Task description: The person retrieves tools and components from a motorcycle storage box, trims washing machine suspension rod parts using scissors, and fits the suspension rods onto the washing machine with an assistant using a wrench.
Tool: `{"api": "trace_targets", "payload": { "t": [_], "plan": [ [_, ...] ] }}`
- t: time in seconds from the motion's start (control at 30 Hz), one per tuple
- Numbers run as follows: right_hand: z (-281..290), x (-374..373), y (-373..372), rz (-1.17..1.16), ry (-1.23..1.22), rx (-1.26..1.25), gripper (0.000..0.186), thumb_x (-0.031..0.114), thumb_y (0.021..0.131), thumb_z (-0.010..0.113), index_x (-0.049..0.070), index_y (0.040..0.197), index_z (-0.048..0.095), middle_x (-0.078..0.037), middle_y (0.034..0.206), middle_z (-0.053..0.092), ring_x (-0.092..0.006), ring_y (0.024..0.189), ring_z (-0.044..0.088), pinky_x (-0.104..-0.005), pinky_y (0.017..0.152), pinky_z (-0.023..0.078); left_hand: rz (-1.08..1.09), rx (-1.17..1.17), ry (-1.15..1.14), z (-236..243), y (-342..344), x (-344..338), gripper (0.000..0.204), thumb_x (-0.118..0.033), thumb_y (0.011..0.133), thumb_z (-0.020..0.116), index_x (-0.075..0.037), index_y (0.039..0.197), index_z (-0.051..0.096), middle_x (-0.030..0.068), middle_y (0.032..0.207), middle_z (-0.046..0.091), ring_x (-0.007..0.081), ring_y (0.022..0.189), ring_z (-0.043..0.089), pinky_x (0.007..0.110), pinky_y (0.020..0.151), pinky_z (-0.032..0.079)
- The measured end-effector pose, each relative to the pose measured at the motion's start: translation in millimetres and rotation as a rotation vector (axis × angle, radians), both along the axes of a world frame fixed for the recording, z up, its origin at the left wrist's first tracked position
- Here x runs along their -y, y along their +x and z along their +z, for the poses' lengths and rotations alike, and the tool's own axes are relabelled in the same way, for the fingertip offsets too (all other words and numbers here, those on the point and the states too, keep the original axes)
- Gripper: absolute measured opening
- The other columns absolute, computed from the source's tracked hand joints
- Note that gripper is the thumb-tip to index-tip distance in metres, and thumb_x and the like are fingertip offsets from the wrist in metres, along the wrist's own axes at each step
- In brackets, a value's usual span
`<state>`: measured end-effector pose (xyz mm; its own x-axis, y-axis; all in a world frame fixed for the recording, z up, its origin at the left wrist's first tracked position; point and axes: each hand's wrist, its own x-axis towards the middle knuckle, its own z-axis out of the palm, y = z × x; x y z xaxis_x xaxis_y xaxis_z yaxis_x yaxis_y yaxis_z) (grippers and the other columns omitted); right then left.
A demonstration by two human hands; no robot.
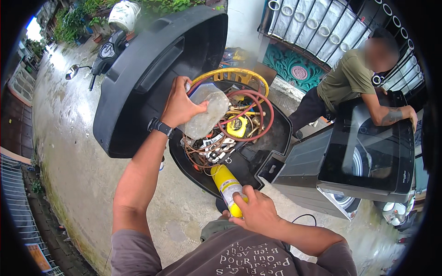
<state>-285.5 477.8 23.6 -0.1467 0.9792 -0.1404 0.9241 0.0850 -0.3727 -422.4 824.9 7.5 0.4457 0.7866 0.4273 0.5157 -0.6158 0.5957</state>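
Note:
My left hand [183,105] is closed on a cloudy, see-through plastic container [208,114], held over the open black motorcycle top box [276,138]. My right hand [258,209] grips the lower end of a yellow gas canister [223,177], which lies tilted at the box's near edge. Inside the box are a yellow tape measure [237,127], coiled red hoses [270,120], a yellow hose [248,73], brass fittings and copper tubing. Several metal tools [216,151] lie tangled below the container. The container partly hides what lies beneath it.
The raised black lid [138,85] stands left of the box. At right, a person in a green shirt [347,78] leans over a grey washing machine [363,152] with a dark glass top. A motorcycle handlebar [108,53] and white helmet [124,16] are beyond the lid.

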Motion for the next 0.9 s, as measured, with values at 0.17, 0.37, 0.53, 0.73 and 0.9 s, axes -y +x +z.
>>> {"api": "trace_targets", "payload": {
  "t": [0.17,0.37,0.53,0.73,0.9],
  "plan": [
    [8.1,-12.6,24.6,0.011,-0.025,0.111,0.071,0.044,0.072,0.087,0.01,0.127,0.059,-0.014,0.119,0.056,-0.0316,0.11,0.058,-0.0463,0.094,0.045,-0.017,-0.006,-0.11,7.6,-0.8,4.1,0.076,-0.028,0.065,0.093,0.002,0.12,0.049,0.0179,0.115,0.053,0.0321,0.107,0.057,0.04,0.096,0.049],
    [12.2,-31.6,60.9,0.086,-0.097,0.03,0.07,0.044,0.08,0.083,0.007,0.133,0.059,-0.015,0.123,0.061,-0.0338,0.115,0.056,-0.047,0.097,0.042,-0.037,0.013,-0.101,2.9,0.6,0.6,0.075,-0.027,0.065,0.093,0.001,0.12,0.048,0.0176,0.115,0.053,0.0324,0.108,0.057,0.04,0.096,0.049],
    [-8.2,-111.6,113.0,-0.042,0.091,-0.214,0.032,0.028,0.094,0.07,-0.001,0.108,0.071,-0.022,0.107,0.07,-0.0423,0.106,0.066,-0.0501,0.092,0.052,-0.013,0.015,-0.146,3.4,-6.5,0.1,0.076,-0.025,0.066,0.094,-0.002,0.122,0.048,0.0169,0.117,0.055,0.0308,0.104,0.059,0.04,0.093,0.05],
    [-56.1,-203.0,170.9,-0.551,0.467,-0.232,0.059,0.014,0.084,0.074,0.004,0.136,0.05,-0.023,0.123,0.062,-0.0425,0.107,0.066,-0.0487,0.093,0.053,-0.015,0.022,-0.214,-8.7,-7.4,-3.1,0.076,-0.02,0.065,0.095,-0.005,0.122,0.047,0.011,0.113,0.054,0.0203,0.098,0.056,0.034,0.085,0.05],
    [-68.0,-223.8,159.6,-0.435,0.338,-0.63,0.09,0.022,0.081,0.082,0.004,0.156,0.034,-0.024,0.146,0.051,-0.0384,0.128,0.06,-0.0433,0.107,0.048,-0.004,0.074,-0.209,-16.0,-33.3,-6.6,0.071,-0.016,0.066,0.094,-0.008,0.119,0.047,0.0039,0.102,0.049,0.0129,0.085,0.047,0.029,0.074,0.047]
  ]
}}
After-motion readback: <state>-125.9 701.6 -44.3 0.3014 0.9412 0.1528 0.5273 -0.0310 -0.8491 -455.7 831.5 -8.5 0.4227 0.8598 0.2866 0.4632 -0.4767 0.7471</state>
